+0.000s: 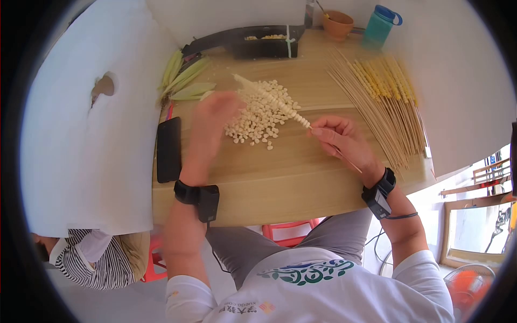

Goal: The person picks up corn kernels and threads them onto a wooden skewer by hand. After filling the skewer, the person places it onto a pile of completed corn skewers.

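Note:
My right hand [347, 141] pinches a thin stick [350, 161] near its lower part, right of the table's middle. Pale kernel-like pieces [285, 110] are threaded closely along the stick's upper length, which slants up to the left. Beneath that threaded part lies a pile of loose cream-coloured pieces [253, 128]. At the pile's left edge is my left hand [216, 110], smeared by motion, so its fingers and anything in them cannot be made out. Both wrists wear black strapped devices.
Bare thin sticks [371, 116] and yellow-topped sticks [385, 81] lie at the right. Green husks [186, 78] and a black phone [169, 149] are at the left. Behind stand a black box [264, 47], an orange bowl [338, 26] and a teal bottle [378, 29]. Another person [97, 258] sits lower left.

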The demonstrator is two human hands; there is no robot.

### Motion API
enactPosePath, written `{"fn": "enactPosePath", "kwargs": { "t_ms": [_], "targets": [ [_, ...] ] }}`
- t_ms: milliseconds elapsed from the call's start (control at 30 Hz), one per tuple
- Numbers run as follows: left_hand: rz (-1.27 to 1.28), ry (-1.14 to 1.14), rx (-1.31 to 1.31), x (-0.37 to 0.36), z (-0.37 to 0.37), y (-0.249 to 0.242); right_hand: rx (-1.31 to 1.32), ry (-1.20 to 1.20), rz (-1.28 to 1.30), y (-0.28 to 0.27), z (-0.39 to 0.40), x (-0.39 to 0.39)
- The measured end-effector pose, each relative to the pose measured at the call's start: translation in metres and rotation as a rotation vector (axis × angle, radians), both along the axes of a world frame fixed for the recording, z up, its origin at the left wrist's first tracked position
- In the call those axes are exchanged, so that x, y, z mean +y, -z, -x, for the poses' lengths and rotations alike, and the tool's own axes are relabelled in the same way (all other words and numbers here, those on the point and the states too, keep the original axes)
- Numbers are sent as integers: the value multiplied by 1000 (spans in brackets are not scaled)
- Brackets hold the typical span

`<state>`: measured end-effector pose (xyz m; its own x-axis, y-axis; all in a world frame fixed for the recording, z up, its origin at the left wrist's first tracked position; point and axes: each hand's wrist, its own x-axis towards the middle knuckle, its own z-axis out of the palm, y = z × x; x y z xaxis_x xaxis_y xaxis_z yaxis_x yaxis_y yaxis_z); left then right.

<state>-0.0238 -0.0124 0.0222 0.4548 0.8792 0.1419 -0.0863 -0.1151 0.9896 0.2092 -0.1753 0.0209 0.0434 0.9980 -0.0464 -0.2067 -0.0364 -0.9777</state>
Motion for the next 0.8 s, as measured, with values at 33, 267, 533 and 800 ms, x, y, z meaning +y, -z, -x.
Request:
{"fn": "enactPosePath", "kwargs": {
  "t_ms": [33, 267, 533, 800],
  "targets": [
    [-15, -22, -5, 6, 5, 2, -4, -23, 12, 1, 1, -1],
    [-5, -180, -128, 29, 19, 16, -106, -109, 28, 0, 5, -1],
    [4, -181, -185, 21, 10, 13, -122, -83, 32, 3, 7, 0],
    [24, -187, -209, 20, 11, 13, -144, -79, 17, 4, 8, 0]
  ]
}}
